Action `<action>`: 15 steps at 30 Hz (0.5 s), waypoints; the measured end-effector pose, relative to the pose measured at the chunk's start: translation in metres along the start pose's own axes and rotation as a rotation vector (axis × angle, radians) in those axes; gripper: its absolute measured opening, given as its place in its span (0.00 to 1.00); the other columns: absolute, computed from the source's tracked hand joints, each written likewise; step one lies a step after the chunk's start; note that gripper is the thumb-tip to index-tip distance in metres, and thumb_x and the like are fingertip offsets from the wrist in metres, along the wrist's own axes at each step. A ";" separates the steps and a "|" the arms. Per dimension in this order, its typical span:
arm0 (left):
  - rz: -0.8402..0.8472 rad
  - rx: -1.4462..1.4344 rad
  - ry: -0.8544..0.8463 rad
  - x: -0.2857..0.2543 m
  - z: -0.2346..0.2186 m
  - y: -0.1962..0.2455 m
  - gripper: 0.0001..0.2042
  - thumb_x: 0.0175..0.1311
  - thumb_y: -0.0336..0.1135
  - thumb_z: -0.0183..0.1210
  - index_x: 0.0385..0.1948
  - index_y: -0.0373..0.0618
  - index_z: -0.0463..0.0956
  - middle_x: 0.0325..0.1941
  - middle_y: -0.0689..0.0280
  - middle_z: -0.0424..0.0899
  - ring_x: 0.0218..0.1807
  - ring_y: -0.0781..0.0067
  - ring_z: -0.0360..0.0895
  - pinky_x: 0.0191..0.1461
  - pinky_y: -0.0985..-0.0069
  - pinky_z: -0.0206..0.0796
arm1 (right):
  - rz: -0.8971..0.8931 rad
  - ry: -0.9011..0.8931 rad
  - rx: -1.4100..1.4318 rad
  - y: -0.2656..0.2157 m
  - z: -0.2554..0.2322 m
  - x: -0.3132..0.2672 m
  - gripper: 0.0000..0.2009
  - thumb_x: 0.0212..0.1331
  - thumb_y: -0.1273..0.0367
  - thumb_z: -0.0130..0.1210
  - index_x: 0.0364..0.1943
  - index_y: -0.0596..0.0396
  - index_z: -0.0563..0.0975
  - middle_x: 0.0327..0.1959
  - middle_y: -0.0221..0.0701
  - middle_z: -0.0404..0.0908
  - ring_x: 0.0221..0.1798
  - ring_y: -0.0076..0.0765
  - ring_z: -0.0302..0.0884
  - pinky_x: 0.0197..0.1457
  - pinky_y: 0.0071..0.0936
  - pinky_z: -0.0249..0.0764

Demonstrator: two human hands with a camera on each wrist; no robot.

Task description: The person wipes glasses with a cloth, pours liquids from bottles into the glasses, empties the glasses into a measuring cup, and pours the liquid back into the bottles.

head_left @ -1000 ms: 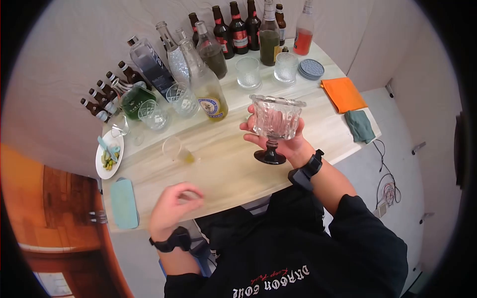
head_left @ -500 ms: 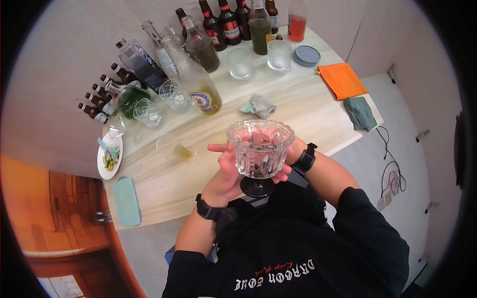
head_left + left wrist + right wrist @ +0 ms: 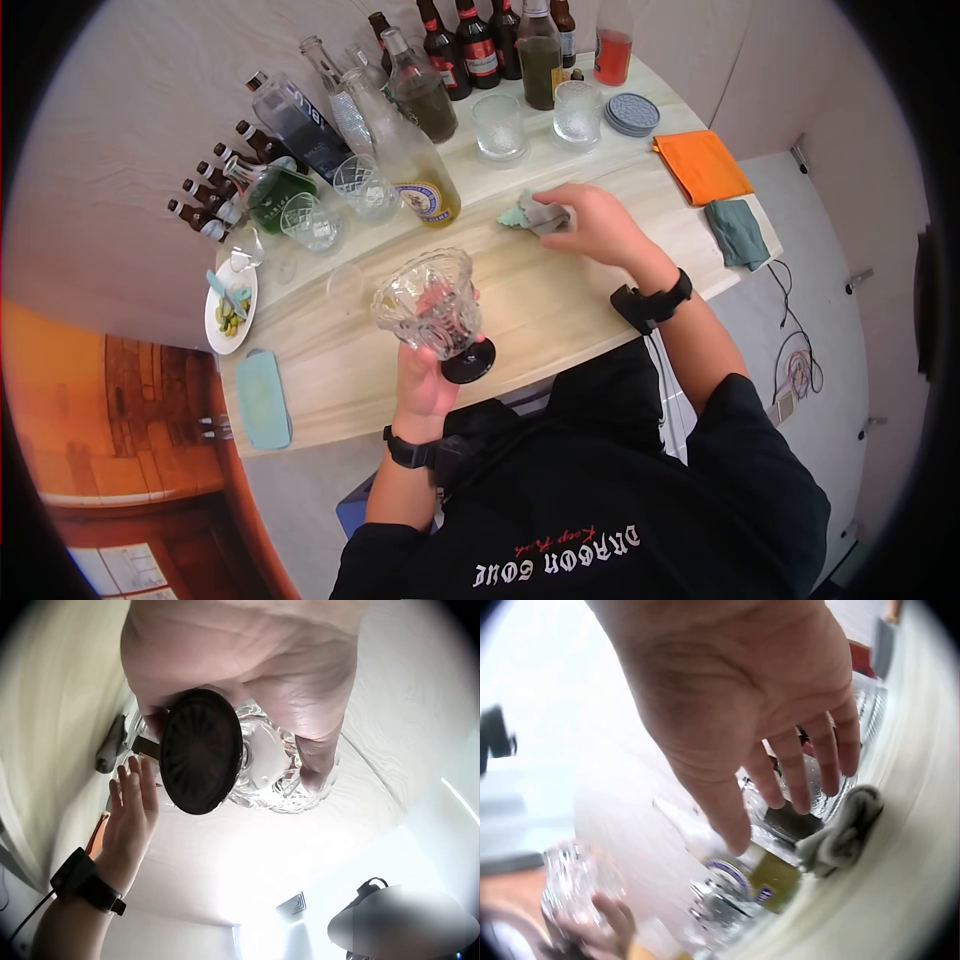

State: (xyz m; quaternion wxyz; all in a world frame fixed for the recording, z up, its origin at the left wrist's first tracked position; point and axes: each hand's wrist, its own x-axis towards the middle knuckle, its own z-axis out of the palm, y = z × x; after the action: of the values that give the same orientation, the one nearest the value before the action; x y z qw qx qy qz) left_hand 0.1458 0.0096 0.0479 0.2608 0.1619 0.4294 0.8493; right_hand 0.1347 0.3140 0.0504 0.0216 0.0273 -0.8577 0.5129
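My left hand (image 3: 426, 385) holds a clear fluted glass goblet (image 3: 425, 300) by the lower bowl, tilted to the left. In the left wrist view the underside of its dark foot (image 3: 201, 750) faces the camera, and a thumb and fingers curve around the bowl. Over the table, my right hand (image 3: 598, 225) reaches toward a crumpled grey and green cloth (image 3: 540, 216), fingertips right beside it. The right wrist view shows those fingers (image 3: 795, 769) spread and extended, with the cloth (image 3: 844, 829) just past them.
Behind stand a yellow-labelled bottle (image 3: 428, 195), patterned tumblers (image 3: 500, 130) and several dark beer bottles. To the left are a plate of garnish (image 3: 225, 325) and a pale green board (image 3: 264, 400). An orange cloth (image 3: 702, 165) and a dark green cloth (image 3: 737, 235) lie at right.
The goblet passed from my right hand to my left and moved leftward, now tilted. My right hand let go of it and went forward to the crumpled cloth.
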 end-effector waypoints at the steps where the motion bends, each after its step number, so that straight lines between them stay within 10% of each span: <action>1: 0.011 0.000 0.057 0.001 -0.002 -0.001 0.51 0.47 0.59 0.74 0.69 0.38 0.58 0.64 0.51 0.73 0.60 0.63 0.76 0.58 0.67 0.75 | -0.119 0.070 -0.369 0.001 0.011 0.002 0.35 0.45 0.64 0.72 0.62 0.53 0.75 0.62 0.36 0.77 0.63 0.42 0.73 0.63 0.38 0.71; 4: 0.051 0.039 0.127 0.005 -0.004 -0.002 0.48 0.51 0.58 0.73 0.68 0.38 0.59 0.62 0.55 0.75 0.54 0.65 0.78 0.57 0.68 0.74 | -0.344 0.125 -0.733 0.002 0.032 0.006 0.30 0.44 0.68 0.68 0.58 0.53 0.78 0.57 0.41 0.79 0.62 0.50 0.73 0.65 0.39 0.71; 10: 0.032 -0.005 0.148 0.005 0.006 -0.001 0.39 0.58 0.56 0.69 0.63 0.39 0.63 0.53 0.60 0.78 0.49 0.66 0.80 0.55 0.69 0.74 | -0.089 0.014 -0.792 0.010 0.033 0.027 0.27 0.49 0.72 0.64 0.59 0.53 0.78 0.54 0.38 0.82 0.57 0.50 0.77 0.62 0.37 0.73; 13: 0.068 0.056 0.180 0.007 0.014 -0.002 0.35 0.63 0.56 0.64 0.64 0.41 0.65 0.57 0.60 0.78 0.49 0.67 0.80 0.51 0.71 0.73 | 0.102 0.102 -0.493 0.002 0.029 0.019 0.22 0.56 0.73 0.61 0.58 0.58 0.77 0.49 0.34 0.85 0.48 0.42 0.83 0.56 0.33 0.76; 15: 0.144 0.140 0.190 0.012 0.023 -0.005 0.33 0.65 0.54 0.63 0.63 0.41 0.64 0.55 0.61 0.78 0.49 0.66 0.81 0.50 0.72 0.72 | -0.077 0.399 0.543 0.000 0.044 0.008 0.17 0.64 0.73 0.59 0.57 0.62 0.78 0.44 0.31 0.86 0.41 0.27 0.82 0.47 0.28 0.77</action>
State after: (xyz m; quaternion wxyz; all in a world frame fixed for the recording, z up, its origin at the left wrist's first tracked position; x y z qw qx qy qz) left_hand 0.1498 0.0341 0.0577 0.1453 0.1291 0.4977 0.8453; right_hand 0.1264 0.2747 0.0302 0.2001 -0.0365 -0.6669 0.7168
